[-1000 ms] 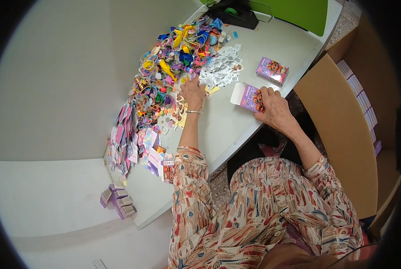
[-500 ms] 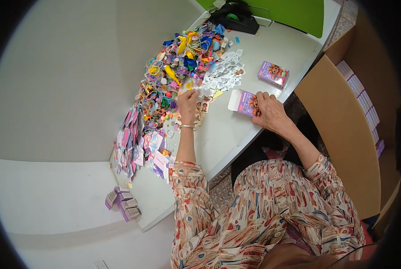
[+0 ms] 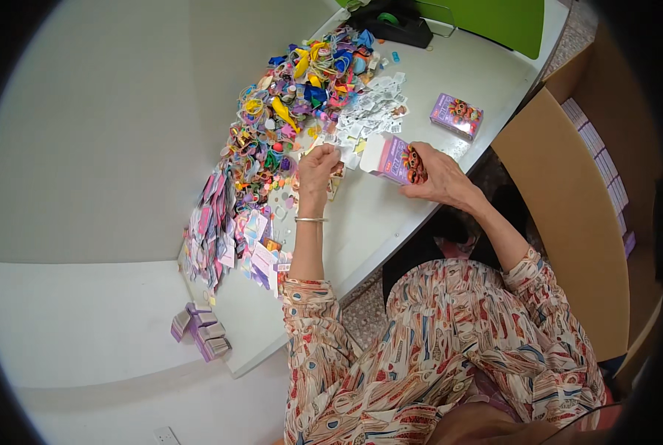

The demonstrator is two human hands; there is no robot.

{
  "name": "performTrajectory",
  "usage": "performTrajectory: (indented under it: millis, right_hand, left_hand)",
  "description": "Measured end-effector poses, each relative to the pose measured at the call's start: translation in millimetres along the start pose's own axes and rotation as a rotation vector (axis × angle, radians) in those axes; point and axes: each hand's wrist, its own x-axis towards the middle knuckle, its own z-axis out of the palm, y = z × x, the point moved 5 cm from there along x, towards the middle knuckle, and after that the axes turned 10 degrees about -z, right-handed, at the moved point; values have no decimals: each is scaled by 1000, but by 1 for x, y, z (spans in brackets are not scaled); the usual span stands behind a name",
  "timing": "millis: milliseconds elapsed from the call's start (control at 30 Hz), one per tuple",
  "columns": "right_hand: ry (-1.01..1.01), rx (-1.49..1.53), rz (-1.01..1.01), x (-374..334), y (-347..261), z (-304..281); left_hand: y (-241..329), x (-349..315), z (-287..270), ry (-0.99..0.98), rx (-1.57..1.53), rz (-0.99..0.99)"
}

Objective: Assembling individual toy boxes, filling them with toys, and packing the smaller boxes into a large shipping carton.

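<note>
Purple box (image 3: 396, 159): open white flap, on white table (image 3: 391, 222), gripped by right hand (image 3: 439, 178).
Left hand (image 3: 318, 167): fingers pinched on small item, unclear what.
Toy pile (image 3: 294, 111): just beyond left hand.
Second box (image 3: 456, 116): near, untouched.

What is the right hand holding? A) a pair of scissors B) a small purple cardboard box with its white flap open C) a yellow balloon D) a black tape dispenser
B: the right hand grips a small purple cardboard box with its white flap open, lying on the white table, while the left hand rests by the pile of colourful small toys.
</note>
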Motion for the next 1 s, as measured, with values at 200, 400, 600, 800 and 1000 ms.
performTrajectory:
  millis: [200, 400, 600, 800, 1000]
  right_hand:
    - [18, -142, -1, -3, 12, 4]
    - [-8, -313, 4, -3, 2, 10]
    - [-27, -339, -47, -7, -8, 18]
    - [10, -316, -61, -7, -11, 23]
    - [-56, -290, -91, -1, -23, 39]
  left_hand:
    - [1, -7, 7, 34, 42, 30]
    - [7, -25, 30, -66, -38, 55]
    - [12, -51, 67, 159, 827, 627]
    - [18, -61, 64, 83, 626, 456]
    - [-8, -66, 41, -62, 546, 233]
